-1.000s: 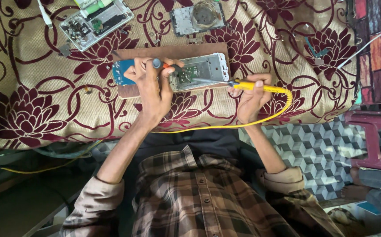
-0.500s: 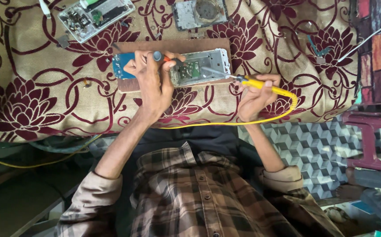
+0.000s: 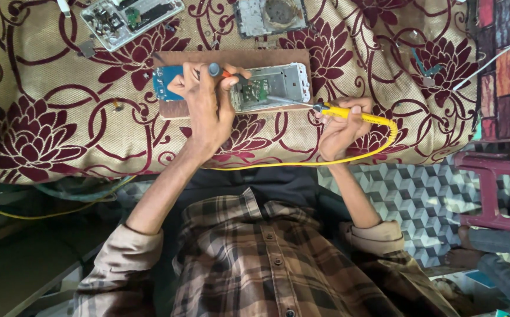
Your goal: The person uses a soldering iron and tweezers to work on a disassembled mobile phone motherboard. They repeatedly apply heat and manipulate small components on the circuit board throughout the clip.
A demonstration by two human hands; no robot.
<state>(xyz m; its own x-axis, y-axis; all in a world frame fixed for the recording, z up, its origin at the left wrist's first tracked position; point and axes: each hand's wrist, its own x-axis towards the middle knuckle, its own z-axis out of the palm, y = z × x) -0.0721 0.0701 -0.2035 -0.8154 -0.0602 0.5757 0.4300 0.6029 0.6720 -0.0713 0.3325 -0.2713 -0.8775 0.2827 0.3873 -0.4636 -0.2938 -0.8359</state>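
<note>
Floral cloth (image 3: 43,88), gold with dark red blooms, covers the whole upper half of the frame as the work surface. Lower half: the person's plaid shirt (image 3: 267,264) and rolled sleeves.

On the cloth, upper centre, a brown wooden board (image 3: 293,58). On its right part lies an opened phone body (image 3: 272,87), circuit side up. A small blue circuit piece (image 3: 164,82) sits at the board's left end.

Two more stripped phone shells lie along the top edge: one upper left (image 3: 128,17), one top centre (image 3: 269,14).

Left hand (image 3: 205,100) rests on the board between the blue piece and the phone, fingers curled closed around a small screwdriver (image 3: 222,71) with a dark cap and red shaft, lying crosswise at the fingertips.

Right hand (image 3: 340,126), right of centre, is closed around a yellow-handled soldering iron (image 3: 355,114). Its thin tip reaches left to the phone body's lower right edge; whether it touches I cannot tell. Yellow cord (image 3: 325,159) loops from the handle back across the cloth's lower edge.

Risks, as judged:
- Hot tip close to fabric; a slip off the phone's edge could scorch the cloth.
- Left fingers sit just beside the phone; a jolt could bring the tip onto them.
- The cord trails across the lap; a snag would jerk the iron.
- The phone lies loose on the board and may shift under pressure.
</note>
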